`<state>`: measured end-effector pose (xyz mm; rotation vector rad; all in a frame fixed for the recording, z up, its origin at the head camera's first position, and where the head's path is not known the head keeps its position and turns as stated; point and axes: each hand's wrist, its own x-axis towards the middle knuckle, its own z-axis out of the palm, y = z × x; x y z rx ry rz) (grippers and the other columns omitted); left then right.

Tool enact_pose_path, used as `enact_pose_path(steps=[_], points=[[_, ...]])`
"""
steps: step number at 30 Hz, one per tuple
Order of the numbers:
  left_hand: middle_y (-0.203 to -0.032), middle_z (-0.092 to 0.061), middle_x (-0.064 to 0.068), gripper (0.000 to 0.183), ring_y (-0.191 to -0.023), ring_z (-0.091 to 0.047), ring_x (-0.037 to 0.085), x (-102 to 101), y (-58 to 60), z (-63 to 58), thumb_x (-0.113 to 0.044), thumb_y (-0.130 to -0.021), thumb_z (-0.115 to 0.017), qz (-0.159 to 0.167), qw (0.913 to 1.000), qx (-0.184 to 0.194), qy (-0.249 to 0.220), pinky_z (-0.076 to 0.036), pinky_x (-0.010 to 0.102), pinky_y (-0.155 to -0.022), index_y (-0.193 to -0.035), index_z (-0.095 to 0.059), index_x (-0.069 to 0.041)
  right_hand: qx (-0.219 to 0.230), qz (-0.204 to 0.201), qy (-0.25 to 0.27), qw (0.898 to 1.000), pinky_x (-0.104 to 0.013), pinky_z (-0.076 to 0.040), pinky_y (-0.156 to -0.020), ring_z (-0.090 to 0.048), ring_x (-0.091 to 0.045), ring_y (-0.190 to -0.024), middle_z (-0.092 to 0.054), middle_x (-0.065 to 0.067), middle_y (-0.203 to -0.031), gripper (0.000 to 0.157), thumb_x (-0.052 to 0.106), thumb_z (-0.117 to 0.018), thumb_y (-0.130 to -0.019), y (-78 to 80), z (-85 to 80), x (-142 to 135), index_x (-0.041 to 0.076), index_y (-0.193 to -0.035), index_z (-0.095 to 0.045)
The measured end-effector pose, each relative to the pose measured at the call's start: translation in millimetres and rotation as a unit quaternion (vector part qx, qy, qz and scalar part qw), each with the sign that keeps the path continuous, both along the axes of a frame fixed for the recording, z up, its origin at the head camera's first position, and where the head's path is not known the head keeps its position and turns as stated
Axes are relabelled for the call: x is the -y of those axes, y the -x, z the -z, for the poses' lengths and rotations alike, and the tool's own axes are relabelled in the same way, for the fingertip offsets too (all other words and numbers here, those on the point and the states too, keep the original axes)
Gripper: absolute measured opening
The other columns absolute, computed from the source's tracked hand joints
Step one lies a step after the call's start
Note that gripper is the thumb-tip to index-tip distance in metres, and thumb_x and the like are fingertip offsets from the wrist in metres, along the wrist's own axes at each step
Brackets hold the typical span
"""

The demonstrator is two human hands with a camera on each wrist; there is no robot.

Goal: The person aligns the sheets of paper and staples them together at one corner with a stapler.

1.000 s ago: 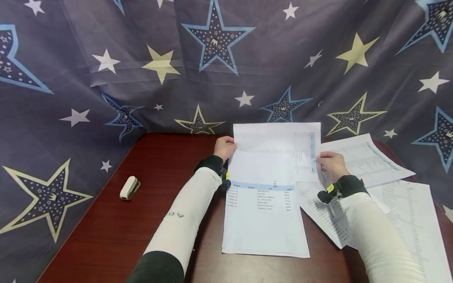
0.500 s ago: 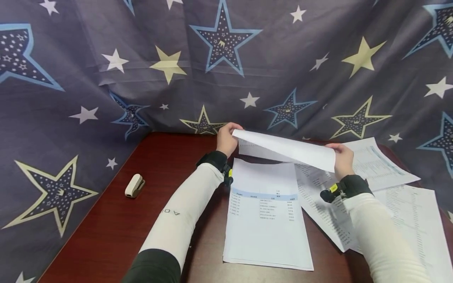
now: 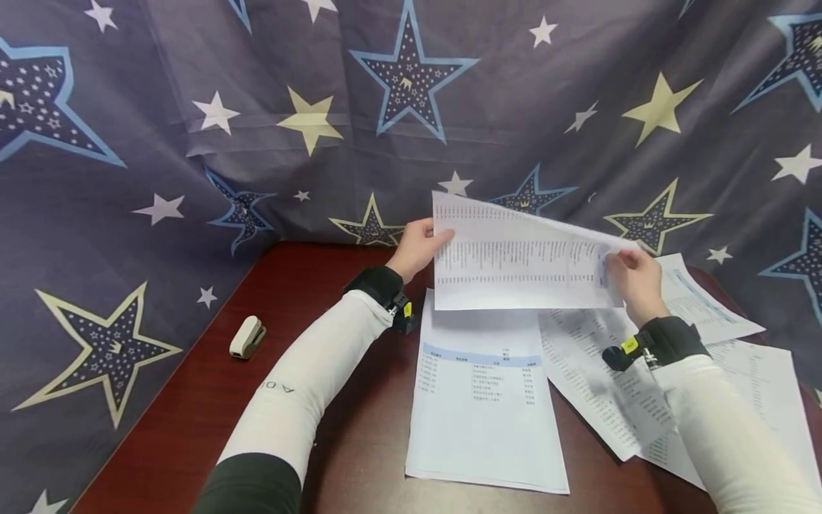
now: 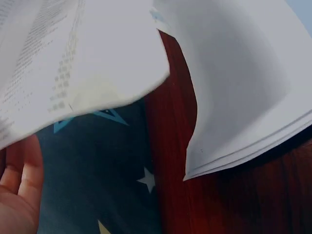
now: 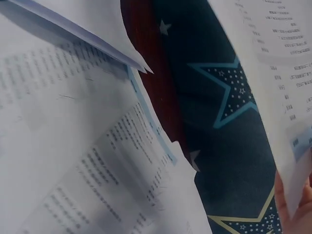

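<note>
A printed sheet of paper (image 3: 514, 257) is held up in the air over the far end of a paper stack (image 3: 484, 442); whether it is one sheet or more I cannot tell. My left hand (image 3: 419, 250) pinches its left edge, thumb on the printed face. At the right edge, my right hand (image 3: 638, 285) pinches the sheet too. In the left wrist view the held paper (image 4: 107, 58) partly covers my left hand (image 4: 22, 195). My right hand (image 5: 295, 209) shows at the right wrist view's edge, beside the paper. The stack's top page has a blue header band.
A small white stapler (image 3: 247, 337) lies on the left of the dark red table (image 3: 193, 428). Loose printed sheets (image 3: 760, 400) overlap on the right, partly under my right arm. A star-patterned cloth (image 3: 257, 57) hangs behind the table.
The sheet has been lifted off the stack, dipped flat, then swung upright with its print facing me. Both hands have risen with it, the right one shifting rightward.
</note>
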<state>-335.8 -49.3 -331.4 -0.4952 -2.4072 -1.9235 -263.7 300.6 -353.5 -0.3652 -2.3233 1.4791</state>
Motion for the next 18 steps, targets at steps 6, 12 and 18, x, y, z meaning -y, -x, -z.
enact_pose_path(steps=[6,12,18], points=[[-0.103,-0.070,0.016,0.029,-0.084,-0.069,0.022,14,-6.0,7.9,-0.012,-0.096,-0.061,-0.004,0.9990,0.044,0.008,-0.054,0.028,-0.071,-0.121,-0.063,0.001,0.033,-0.044,-0.022,0.998,-0.022,-0.044,-0.078,-0.051,-0.006,-0.091,-0.053,-0.024,-0.128,0.040,0.022,-0.046,-0.102,-9.4,7.2,6,-0.006,-0.129,-0.048],[-0.100,-0.070,0.014,0.027,-0.081,-0.069,0.021,27,-11.9,18.1,-0.014,-0.096,-0.061,-0.027,0.9965,0.073,0.029,-0.053,0.025,-0.065,-0.120,-0.064,-0.001,0.056,-0.096,-0.040,0.993,-0.022,-0.045,-0.079,-0.052,-0.010,-0.097,-0.052,-0.027,-0.129,0.043,0.023,-0.044,-0.103,-18.6,14.6,10,-0.008,-0.133,-0.046],[-0.100,-0.070,0.013,0.028,-0.081,-0.069,0.020,35,-22.3,27.2,-0.017,-0.097,-0.062,-0.054,0.9899,0.131,0.009,-0.054,0.038,-0.078,-0.121,-0.063,-0.002,0.069,-0.138,-0.049,0.987,-0.026,-0.047,-0.082,-0.053,-0.005,-0.094,-0.052,-0.028,-0.128,0.045,0.024,-0.045,-0.103,-23.4,18.8,15,-0.010,-0.133,-0.046]])
